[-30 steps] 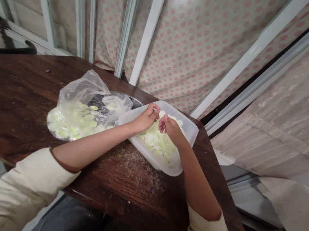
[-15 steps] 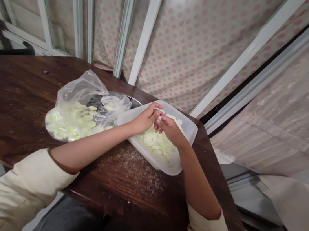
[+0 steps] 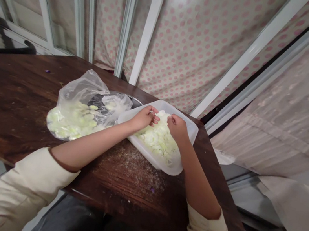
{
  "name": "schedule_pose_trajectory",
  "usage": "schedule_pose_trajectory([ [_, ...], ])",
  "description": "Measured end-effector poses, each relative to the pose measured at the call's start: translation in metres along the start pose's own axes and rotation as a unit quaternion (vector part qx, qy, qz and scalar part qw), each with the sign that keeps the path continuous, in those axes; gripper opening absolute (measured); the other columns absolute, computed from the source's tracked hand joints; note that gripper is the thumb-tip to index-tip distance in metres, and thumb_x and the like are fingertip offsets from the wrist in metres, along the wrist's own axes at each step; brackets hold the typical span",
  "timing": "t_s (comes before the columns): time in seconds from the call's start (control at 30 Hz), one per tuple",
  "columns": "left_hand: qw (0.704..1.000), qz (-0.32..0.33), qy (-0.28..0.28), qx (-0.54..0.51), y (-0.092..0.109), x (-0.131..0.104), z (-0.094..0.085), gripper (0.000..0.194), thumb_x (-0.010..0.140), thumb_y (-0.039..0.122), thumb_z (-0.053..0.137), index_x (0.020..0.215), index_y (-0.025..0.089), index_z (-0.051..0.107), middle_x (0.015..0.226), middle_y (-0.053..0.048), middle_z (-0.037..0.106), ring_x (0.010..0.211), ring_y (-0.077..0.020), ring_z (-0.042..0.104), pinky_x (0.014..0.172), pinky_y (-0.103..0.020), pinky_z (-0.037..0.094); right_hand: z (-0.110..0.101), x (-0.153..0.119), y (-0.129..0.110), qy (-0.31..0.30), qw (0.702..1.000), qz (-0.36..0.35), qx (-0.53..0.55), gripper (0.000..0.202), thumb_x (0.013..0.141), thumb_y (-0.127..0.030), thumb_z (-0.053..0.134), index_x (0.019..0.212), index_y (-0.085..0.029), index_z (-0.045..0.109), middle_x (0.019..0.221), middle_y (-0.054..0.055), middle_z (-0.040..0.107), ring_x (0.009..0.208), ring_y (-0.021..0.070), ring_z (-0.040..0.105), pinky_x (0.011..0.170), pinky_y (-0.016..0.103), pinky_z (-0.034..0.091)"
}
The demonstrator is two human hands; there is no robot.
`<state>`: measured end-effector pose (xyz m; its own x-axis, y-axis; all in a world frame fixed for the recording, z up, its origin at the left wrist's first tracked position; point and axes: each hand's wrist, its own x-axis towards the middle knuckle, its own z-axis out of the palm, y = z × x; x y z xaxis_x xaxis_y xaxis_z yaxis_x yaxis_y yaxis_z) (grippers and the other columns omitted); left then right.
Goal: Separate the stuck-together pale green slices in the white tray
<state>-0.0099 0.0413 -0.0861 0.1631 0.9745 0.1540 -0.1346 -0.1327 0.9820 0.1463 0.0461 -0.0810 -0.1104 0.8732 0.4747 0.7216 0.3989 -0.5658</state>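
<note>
My left hand [image 3: 145, 118] and my right hand [image 3: 178, 127] are a little apart above a white plastic tub [image 3: 192, 132]. In the tub lies a heap of thin, pale green-white pieces [image 3: 156, 141], like petals or shreds; I cannot tell their exact kind. The fingers of my left hand are curled with the tips pinched; what they hold is too small to make out. My right hand is closed, its fingertips at the whitish pieces, and its grip hides whatever is inside.
Left of the tub, a clear plastic bag [image 3: 82, 91] with yellow-green pieces [image 3: 77, 122] lies partly over a round metal tray [image 3: 134, 101]. White grains [image 3: 135, 172] are scattered on the dark wooden table [image 3: 9, 106]. Framed glass and a dotted curtain [image 3: 190, 50] stand behind the table.
My hands were together with fingers touching above the tub; now they have parted, the left slightly leftward and the right rightward. More of the heap shows between them.
</note>
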Motion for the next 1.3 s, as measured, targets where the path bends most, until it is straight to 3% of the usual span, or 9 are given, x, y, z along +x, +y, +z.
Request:
schedule_pose_trajectory([
  [0.07, 0.998, 0.028, -0.016, -0.057, 0.005, -0.003, 0.000, 0.012, 0.085, 0.013, 0.032, 0.090, 0.015, 0.043, 0.084, -0.007, 0.062, 0.073, -0.0102, 0.059, 0.067, -0.025, 0.045, 0.001, -0.001, 0.003, -0.015, 1.000, 0.013, 0.000, 0.021, 0.076, -0.040, 0.045, 0.068, -0.020, 0.046, 0.053, -0.004, 0.045, 0.051, 0.0110, 0.040, 0.051, 0.024, 0.029],
  [0.13, 0.990, 0.116, -0.027, -0.077, 0.010, -0.007, 0.000, 0.014, 0.086, 0.018, 0.034, 0.095, 0.015, 0.045, 0.100, -0.010, 0.062, 0.089, -0.0116, 0.058, 0.078, -0.027, 0.043, 0.003, -0.003, 0.000, -0.042, 0.998, 0.006, 0.037, 0.023, 0.077, -0.044, 0.044, 0.078, -0.021, 0.046, 0.057, -0.004, 0.047, 0.053, 0.0114, 0.043, 0.052, 0.024, 0.032],
  [0.27, 0.972, 0.216, -0.074, -0.047, 0.019, -0.018, 0.000, 0.026, 0.084, 0.031, 0.042, 0.106, 0.017, 0.046, 0.119, -0.012, 0.055, 0.103, -0.0148, 0.052, 0.082, -0.026, 0.040, 0.004, -0.007, -0.018, -0.081, 0.982, -0.087, 0.144, 0.029, 0.084, -0.045, 0.032, 0.080, -0.020, 0.047, 0.069, 0.000, 0.051, 0.065, 0.0118, 0.049, 0.061, 0.025, 0.038],
  [0.37, 0.971, 0.204, -0.122, -0.033, 0.021, -0.022, 0.001, 0.035, 0.084, 0.034, 0.041, 0.114, 0.017, 0.043, 0.123, -0.015, 0.051, 0.098, -0.0161, 0.053, 0.076, -0.026, 0.042, 0.002, -0.008, -0.029, -0.120, 0.968, -0.111, 0.193, 0.032, 0.082, -0.049, 0.036, 0.078, -0.020, 0.048, 0.070, 0.001, 0.052, 0.066, 0.0120, 0.050, 0.060, 0.025, 0.038],
  [0.47, 0.978, 0.171, -0.115, -0.015, 0.018, -0.020, 0.002, 0.034, 0.085, 0.032, 0.039, 0.116, 0.017, 0.042, 0.122, -0.013, 0.051, 0.100, -0.0148, 0.051, 0.077, -0.025, 0.041, -0.001, -0.007, -0.029, -0.089, 0.975, -0.098, 0.177, 0.032, 0.079, -0.050, 0.042, 0.073, -0.019, 0.049, 0.062, -0.001, 0.050, 0.059, 0.0114, 0.048, 0.058, 0.025, 0.038],
  [0.67, 0.990, 0.036, -0.128, 0.045, 0.012, -0.012, 0.003, 0.026, 0.078, 0.038, 0.049, 0.085, 0.013, 0.049, 0.079, -0.005, 0.057, 0.071, -0.0118, 0.056, 0.059, -0.023, 0.042, -0.005, -0.006, -0.020, -0.035, 0.991, -0.098, 0.080, 0.038, 0.083, -0.049, 0.034, 0.066, -0.019, 0.049, 0.054, 0.000, 0.050, 0.053, 0.0123, 0.047, 0.057, 0.025, 0.036],
  [0.87, 0.990, 0.020, -0.129, 0.060, 0.014, -0.014, 0.004, 0.021, 0.081, 0.032, 0.046, 0.069, 0.015, 0.043, 0.056, 0.001, 0.048, 0.051, -0.0078, 0.048, 0.047, -0.021, 0.036, -0.006, -0.010, -0.027, -0.005, 0.991, -0.095, -0.097, 0.037, 0.085, -0.042, 0.033, 0.056, -0.020, 0.042, 0.051, 0.002, 0.044, 0.052, 0.0138, 0.040, 0.054, 0.027, 0.026],
  [1.03, 0.993, 0.015, -0.114, 0.040, 0.008, -0.010, 0.003, 0.020, 0.083, 0.028, 0.043, 0.068, 0.016, 0.040, 0.053, 0.002, 0.045, 0.049, -0.0070, 0.047, 0.046, -0.020, 0.034, -0.008, -0.009, -0.021, 0.087, 0.990, -0.042, -0.104, 0.034, 0.083, -0.043, 0.037, 0.058, -0.021, 0.040, 0.051, 0.001, 0.037, 0.053, 0.0140, 0.036, 0.054, 0.027, 0.023],
  [1.3, 0.991, 0.034, -0.126, 0.039, 0.012, -0.014, 0.002, 0.018, 0.082, 0.030, 0.044, 0.072, 0.015, 0.043, 0.065, 0.001, 0.048, 0.052, -0.0062, 0.045, 0.047, -0.020, 0.032, 0.000, -0.006, -0.019, -0.075, 0.982, -0.073, 0.158, 0.029, 0.083, -0.046, 0.034, 0.072, -0.021, 0.042, 0.063, -0.002, 0.046, 0.057, 0.0104, 0.044, 0.055, 0.024, 0.036],
])
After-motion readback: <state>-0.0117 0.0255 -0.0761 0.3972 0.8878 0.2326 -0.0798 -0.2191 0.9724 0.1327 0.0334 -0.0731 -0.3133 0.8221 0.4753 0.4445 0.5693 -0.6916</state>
